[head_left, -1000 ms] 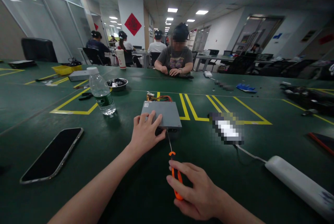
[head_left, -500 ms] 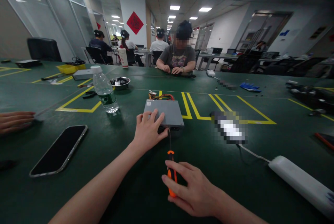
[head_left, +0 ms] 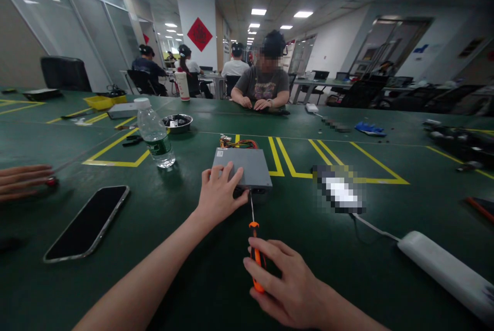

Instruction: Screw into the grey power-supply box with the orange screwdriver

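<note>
A flat grey metal box [head_left: 249, 166] with coloured wires at its far end lies on the green table [head_left: 216, 279]. My left hand [head_left: 218, 194] rests on its near left corner, fingers spread flat and thumb at the front edge. My right hand [head_left: 287, 282] is closed round the orange and black handle of a screwdriver [head_left: 254, 248]. The thin shaft points away from me, and its tip meets the near face of the box.
A black phone [head_left: 88, 220] lies at the left, a water bottle [head_left: 154, 133] behind it. Another person's hand [head_left: 21, 181] reaches in from the left edge. A white power strip [head_left: 443, 269] and cable lie right. A person sits opposite.
The other person's hand came into view at the left edge, and the view shifted slightly. My right hand turned a little on the screwdriver handle. My left hand stayed on the box.
</note>
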The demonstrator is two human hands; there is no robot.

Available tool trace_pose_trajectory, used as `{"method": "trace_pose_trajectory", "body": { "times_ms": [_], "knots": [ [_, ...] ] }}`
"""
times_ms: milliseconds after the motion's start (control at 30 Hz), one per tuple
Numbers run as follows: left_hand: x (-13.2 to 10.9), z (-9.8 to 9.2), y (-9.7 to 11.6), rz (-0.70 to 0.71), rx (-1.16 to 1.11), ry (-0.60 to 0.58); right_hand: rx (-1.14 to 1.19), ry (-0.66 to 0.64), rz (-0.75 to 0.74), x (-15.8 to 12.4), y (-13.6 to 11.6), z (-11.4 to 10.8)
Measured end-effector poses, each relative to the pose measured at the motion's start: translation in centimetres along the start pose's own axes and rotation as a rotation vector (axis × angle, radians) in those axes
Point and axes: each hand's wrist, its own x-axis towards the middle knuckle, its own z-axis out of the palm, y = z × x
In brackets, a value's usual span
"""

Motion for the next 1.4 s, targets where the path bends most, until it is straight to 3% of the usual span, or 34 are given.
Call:
{"method": "trace_pose_trajectory", "body": {
  "times_ms": [200, 467, 700, 900, 1133, 1400],
  "knots": [
    [-0.04, -0.03, 0.01, 0.000, -0.007, 0.006, 0.040, 0.135, 0.021, -0.43, 0.41, -0.24],
    [0.02, 0.07, 0.00, -0.007, -0.016, 0.004, 0.023, -0.027, 0.014, -0.10, 0.24, -0.11],
    [-0.06, 0.05, -0.05, 0.002, -0.007, 0.011, 0.011, 0.155, 0.026, -0.55, 0.64, -0.26],
    [-0.08, 0.14, -0.16, 0.005, -0.028, 0.017, -0.013, -0.001, -0.023, 0.22, 0.14, -0.32],
    [-0.03, 0.10, -0.08, 0.003, -0.033, 0.018, 0.000, 0.116, -0.042, -0.28, 0.45, -0.06],
    [-0.06, 0.01, -0.13, 0.008, -0.033, 0.006, -0.001, -0.004, -0.032, 0.21, -0.05, -0.23]
  ]
}}
